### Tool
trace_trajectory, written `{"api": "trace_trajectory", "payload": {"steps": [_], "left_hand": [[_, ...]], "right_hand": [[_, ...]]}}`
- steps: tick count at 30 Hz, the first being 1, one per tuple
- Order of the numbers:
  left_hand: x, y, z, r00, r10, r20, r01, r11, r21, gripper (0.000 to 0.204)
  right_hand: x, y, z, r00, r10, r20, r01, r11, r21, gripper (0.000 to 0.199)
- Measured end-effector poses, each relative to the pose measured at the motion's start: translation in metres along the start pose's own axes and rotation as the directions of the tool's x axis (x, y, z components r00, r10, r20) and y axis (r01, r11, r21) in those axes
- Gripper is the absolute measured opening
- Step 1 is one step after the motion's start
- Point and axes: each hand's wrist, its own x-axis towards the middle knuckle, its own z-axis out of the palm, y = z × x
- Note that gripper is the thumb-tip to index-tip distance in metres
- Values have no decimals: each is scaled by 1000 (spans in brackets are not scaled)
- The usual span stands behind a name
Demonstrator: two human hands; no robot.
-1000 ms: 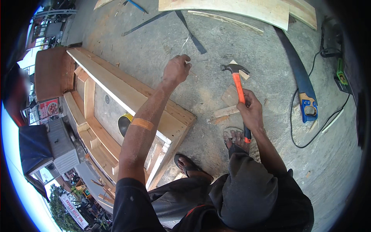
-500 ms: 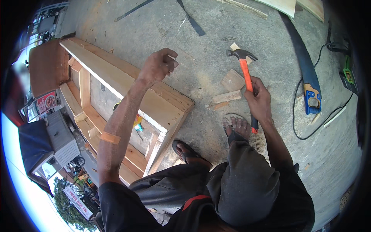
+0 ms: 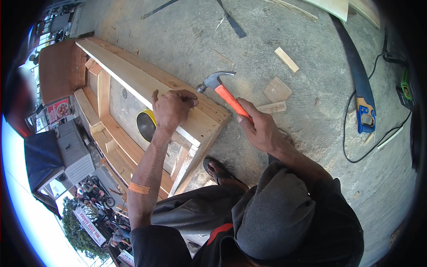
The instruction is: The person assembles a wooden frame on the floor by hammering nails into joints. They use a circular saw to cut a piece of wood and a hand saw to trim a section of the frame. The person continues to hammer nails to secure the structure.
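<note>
In my right hand [image 3: 263, 129] is a claw hammer [image 3: 229, 99] with an orange handle and a dark steel head. Its head hovers just right of my left hand [image 3: 172, 109], the striking face toward my fingertips. The left hand is over the light plank [image 3: 142, 82] along the side of a wooden frame [image 3: 205, 116], thumb and forefinger pinched together. Whatever is between them is too small to make out. Inside the frame, by my left wrist, stands a round container [image 3: 146, 125] with a yellow rim.
A hand saw [image 3: 353, 66] with a blue and yellow handle lies at the right beside a black cable [image 3: 346, 133]. Wood offcuts [image 3: 278, 90] and sawdust lie on the concrete floor. Dark straps [image 3: 231, 20] lie farther off. My sandalled foot [image 3: 220, 171] is close to the frame's near end.
My left hand has come down from above the floor side onto the frame's plank. The hammer has swung left, from over the offcuts to beside the left hand.
</note>
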Motion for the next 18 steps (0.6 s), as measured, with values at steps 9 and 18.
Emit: {"api": "trace_trajectory", "payload": {"steps": [9,18], "left_hand": [[1,4,-7,993,31,110,-33,999,10,20],[4,3,-6,986,12,165,-28,996,90,20]], "right_hand": [[-2,-3,7,998,-48,-35,44,995,-90,45],[-1,-25,5,988,119,-101,-122,992,-30,48]]}}
